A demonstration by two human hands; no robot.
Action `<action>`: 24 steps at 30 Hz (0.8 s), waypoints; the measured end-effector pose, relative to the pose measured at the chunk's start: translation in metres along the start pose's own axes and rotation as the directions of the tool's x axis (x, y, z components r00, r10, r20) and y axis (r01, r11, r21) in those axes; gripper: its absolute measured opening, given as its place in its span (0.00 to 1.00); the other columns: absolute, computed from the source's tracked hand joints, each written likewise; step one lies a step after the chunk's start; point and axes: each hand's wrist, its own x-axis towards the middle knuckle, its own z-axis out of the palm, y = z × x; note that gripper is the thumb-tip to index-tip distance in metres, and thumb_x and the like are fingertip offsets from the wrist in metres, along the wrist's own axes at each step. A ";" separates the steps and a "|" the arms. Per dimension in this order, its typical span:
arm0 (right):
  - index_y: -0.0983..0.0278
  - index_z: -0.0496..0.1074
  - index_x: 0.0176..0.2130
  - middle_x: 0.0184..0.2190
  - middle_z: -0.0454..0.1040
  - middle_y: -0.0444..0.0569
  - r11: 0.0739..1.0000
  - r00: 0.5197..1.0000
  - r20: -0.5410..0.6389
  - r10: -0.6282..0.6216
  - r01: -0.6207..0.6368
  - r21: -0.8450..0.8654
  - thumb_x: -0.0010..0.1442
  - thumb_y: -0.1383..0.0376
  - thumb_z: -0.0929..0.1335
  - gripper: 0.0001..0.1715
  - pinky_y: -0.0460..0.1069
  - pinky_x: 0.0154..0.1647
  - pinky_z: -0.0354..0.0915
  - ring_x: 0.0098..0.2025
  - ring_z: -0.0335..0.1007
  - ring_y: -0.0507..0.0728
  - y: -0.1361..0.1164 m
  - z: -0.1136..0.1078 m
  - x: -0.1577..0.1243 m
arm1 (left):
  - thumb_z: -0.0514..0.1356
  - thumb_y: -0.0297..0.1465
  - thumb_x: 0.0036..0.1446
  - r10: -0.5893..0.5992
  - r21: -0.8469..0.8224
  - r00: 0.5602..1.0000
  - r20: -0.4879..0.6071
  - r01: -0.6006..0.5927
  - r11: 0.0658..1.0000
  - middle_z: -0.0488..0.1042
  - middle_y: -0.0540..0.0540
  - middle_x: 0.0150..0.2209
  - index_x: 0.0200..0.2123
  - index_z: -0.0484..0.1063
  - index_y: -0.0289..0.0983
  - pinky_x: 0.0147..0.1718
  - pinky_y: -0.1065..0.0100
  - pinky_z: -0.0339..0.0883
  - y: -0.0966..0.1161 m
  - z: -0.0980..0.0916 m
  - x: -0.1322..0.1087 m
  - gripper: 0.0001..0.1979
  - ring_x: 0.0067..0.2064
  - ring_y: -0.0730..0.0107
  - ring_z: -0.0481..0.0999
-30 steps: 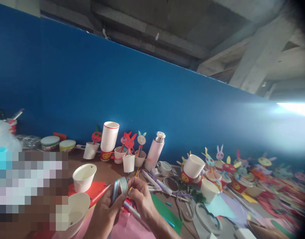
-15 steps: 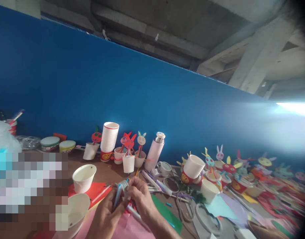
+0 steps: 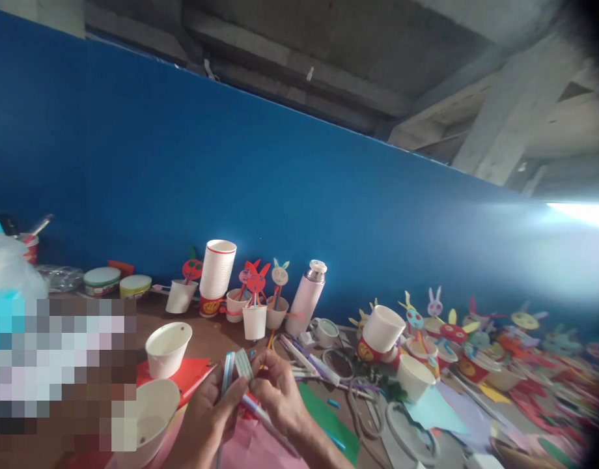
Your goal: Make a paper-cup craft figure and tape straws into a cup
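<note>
My left hand [image 3: 216,400] is closed around a narrow blue-and-white strip [image 3: 228,369] that sticks up between its fingers. Beside this strip rises a flat, light grey ribbed piece [image 3: 243,365], its lower end under my left thumb. My right hand [image 3: 280,391] is closed at the right edge of the grey piece, its thumb and bent fingers against it; the exact contact is partly hidden. A white-and-purple pen [image 3: 267,420] slants below the right hand. Under both hands lies pink paper [image 3: 250,446], with a little red material between them.
Left of my hands stand two white paper cups [image 3: 167,352] with small holes. Behind are a tall cup stack [image 3: 218,270], cups with paper rabbit figures [image 3: 256,283] and a pink flask [image 3: 306,299]. Markers, tape rolls [image 3: 411,433], green paper [image 3: 323,417] and more figures spread right.
The grey piece now stands more upright and shows more of its face. My right fingers have shifted slightly right, off its front. The blue strip is also more upright.
</note>
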 end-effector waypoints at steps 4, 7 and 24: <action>0.64 0.59 0.24 0.18 0.57 0.39 0.998 0.999 -0.039 0.020 -0.018 0.063 0.45 0.66 0.63 0.05 0.43 0.23 0.50 0.21 0.50 0.48 0.004 0.002 0.000 | 0.67 0.38 0.41 0.167 0.140 0.986 -0.002 -0.165 0.976 0.67 0.57 0.16 0.30 0.70 0.39 0.23 0.78 0.64 -0.002 -0.004 0.002 0.14 0.23 0.75 0.69; 0.64 0.60 0.24 0.18 0.58 0.39 0.994 0.996 -0.067 0.065 -0.058 0.096 0.46 0.65 0.63 0.04 0.43 0.23 0.51 0.21 0.50 0.49 0.006 0.003 0.000 | 0.67 0.37 0.42 0.251 0.203 0.967 0.055 -0.256 0.945 0.75 0.52 0.27 0.33 0.70 0.39 0.33 0.74 0.68 -0.005 -0.009 0.006 0.15 0.31 0.70 0.73; 0.65 0.63 0.25 0.20 0.62 0.41 0.976 0.997 -0.032 0.072 -0.064 0.207 0.43 0.69 0.63 0.03 0.43 0.25 0.52 0.22 0.52 0.49 0.006 0.002 0.003 | 0.65 0.40 0.42 0.240 0.244 0.971 0.000 -0.233 0.941 0.71 0.54 0.22 0.34 0.70 0.38 0.28 0.75 0.66 -0.008 -0.008 0.008 0.17 0.28 0.71 0.72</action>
